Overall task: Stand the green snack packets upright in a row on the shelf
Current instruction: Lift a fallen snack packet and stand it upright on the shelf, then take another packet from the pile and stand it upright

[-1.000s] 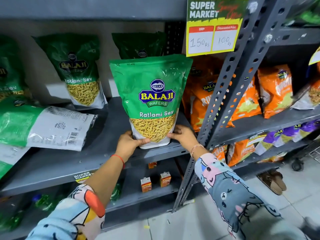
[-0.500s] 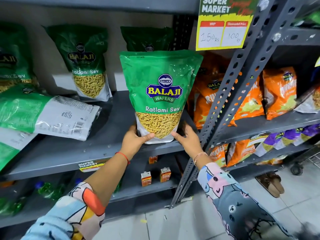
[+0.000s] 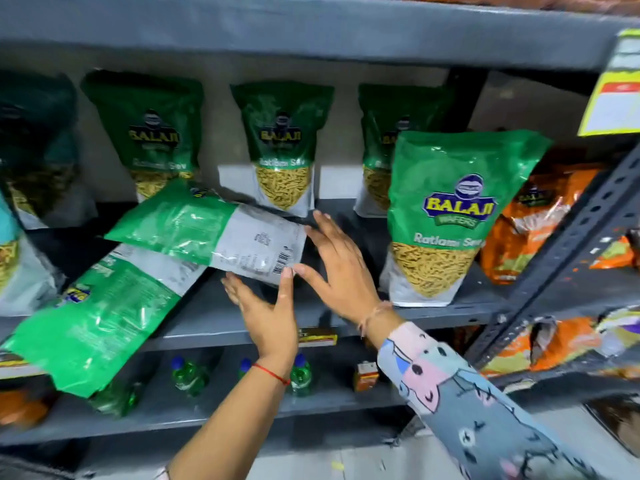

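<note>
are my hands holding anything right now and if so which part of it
Nothing is firmly held. Both hands are open at the white bottom end of the lying green packet: the left hand just beneath it, thumb touching its edge, the right hand beside it.

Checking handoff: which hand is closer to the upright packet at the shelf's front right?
Right. The right hand hovers open just left of the upright packet; the left hand is farther left, under the lying packet.

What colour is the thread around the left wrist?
Red: a thin red thread circles the left wrist, seen clearly in the head view.
</note>
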Action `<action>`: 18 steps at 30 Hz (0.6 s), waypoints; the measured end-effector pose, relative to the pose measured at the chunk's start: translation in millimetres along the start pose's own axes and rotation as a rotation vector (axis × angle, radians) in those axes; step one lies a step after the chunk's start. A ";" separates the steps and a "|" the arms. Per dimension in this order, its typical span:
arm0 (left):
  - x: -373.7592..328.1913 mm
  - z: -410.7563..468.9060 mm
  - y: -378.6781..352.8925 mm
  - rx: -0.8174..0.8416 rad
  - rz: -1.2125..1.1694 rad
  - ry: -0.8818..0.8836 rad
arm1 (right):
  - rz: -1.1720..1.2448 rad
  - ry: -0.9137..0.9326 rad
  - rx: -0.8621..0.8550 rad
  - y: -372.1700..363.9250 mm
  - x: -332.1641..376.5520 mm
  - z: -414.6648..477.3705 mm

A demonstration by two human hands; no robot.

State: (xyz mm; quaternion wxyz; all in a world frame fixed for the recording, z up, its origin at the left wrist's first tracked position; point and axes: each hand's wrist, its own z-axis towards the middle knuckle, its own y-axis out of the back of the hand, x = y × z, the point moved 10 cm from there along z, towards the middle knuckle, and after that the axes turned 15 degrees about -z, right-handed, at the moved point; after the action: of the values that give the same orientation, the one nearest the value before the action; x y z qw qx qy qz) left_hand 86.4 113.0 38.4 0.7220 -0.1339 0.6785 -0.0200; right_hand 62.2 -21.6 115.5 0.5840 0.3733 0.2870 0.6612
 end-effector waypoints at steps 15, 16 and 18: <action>54.4 83.4 2.9 -0.016 -0.522 0.447 | 0.317 -0.216 0.906 -136.8 -5.4 111.1; 55.5 87.0 0.7 0.010 -0.559 0.451 | 0.319 -0.185 0.914 -135.7 -4.7 110.8; 58.4 92.1 -0.8 0.041 -0.591 0.462 | 0.288 -0.171 0.883 -133.8 -10.2 109.8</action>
State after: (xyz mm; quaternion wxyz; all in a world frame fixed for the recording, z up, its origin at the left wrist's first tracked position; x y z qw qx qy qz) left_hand 181.8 115.2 -14.3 0.5157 -0.3015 0.7549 -0.2707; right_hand 228.4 -17.4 65.8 0.2934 0.6752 0.4369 0.5168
